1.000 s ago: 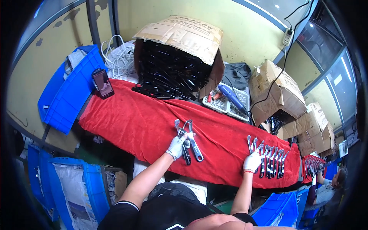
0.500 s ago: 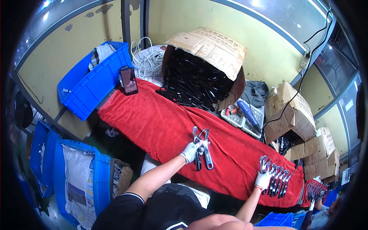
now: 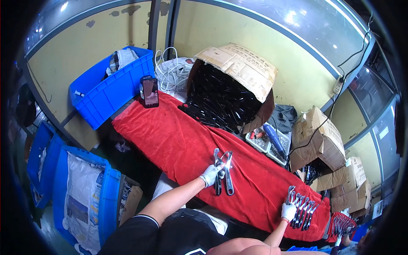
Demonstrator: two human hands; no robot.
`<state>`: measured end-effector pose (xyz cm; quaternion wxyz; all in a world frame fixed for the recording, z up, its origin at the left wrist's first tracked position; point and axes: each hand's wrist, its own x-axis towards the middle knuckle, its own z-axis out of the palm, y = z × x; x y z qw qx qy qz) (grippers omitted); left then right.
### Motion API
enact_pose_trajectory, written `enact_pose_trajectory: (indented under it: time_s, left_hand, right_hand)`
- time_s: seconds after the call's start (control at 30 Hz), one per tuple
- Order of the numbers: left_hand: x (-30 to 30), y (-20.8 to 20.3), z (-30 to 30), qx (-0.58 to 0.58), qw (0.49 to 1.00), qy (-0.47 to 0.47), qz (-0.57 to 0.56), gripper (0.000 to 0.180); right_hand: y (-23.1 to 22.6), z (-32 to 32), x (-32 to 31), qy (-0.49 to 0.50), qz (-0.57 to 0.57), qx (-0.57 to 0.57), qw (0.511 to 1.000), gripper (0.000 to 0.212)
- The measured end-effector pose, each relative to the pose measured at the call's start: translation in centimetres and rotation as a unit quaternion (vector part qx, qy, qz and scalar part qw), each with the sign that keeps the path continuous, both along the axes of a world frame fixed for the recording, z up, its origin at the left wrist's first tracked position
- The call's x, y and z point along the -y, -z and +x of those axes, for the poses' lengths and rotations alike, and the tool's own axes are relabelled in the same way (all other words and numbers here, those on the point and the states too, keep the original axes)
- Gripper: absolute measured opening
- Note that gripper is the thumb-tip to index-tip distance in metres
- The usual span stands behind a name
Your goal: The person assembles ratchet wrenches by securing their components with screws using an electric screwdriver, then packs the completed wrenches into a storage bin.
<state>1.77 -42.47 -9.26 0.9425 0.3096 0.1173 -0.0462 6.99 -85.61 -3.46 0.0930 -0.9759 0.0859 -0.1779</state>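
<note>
My left hand (image 3: 209,175), in a whitish glove, is closed around the lower part of a shiny metal hand tool with a black handle (image 3: 218,185). Crossing or touching it on the right is a second silver tool (image 3: 229,178) with a rounded head; whether the two are joined I cannot tell. Farther right, my right hand (image 3: 288,211), also gloved, has its fingers closed on a similar tool (image 3: 290,194) at the left end of a slanting row of black-handled metal tools (image 3: 305,210). Both hands rest over the red cloth (image 3: 182,140); their palms are hidden.
Black handles spill from a tipped cardboard box (image 3: 238,59) behind the cloth. Nearby are white trays (image 3: 276,155) of small metal parts and a blue power screwdriver (image 3: 274,138). A phone (image 3: 150,93) stands by a blue bin (image 3: 114,91). More cartons (image 3: 318,136) sit right.
The whole view has shifted, with the right side of the cloth lower in the picture. Both hands keep about the same places relative to the tools.
</note>
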Motion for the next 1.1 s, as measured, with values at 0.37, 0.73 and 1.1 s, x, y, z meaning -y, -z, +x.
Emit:
enact_pose_trajectory:
  time_s: [0.37, 0.73, 1.1]
  left_hand:
    - [-0.3, -0.8, -0.3, -0.017, 1.000, -0.011, 0.005, 0.025]
    - [0.4, -0.8, -0.4, -0.003, 1.000, -0.020, -0.013, 0.016]
    - [0.1, -1.3, -0.6, -0.004, 1.000, -0.021, 0.008, 0.025]
  right_hand:
    - [-3.9, -2.4, -9.8, -0.085, 0.646, -0.095, 0.752, 0.017]
    - [1.0, -1.3, -19.6, -0.117, 0.788, -0.163, 0.582, 0.022]
    - [4.2, -1.0, -17.2, -0.150, 0.930, -0.207, 0.264, 0.027]
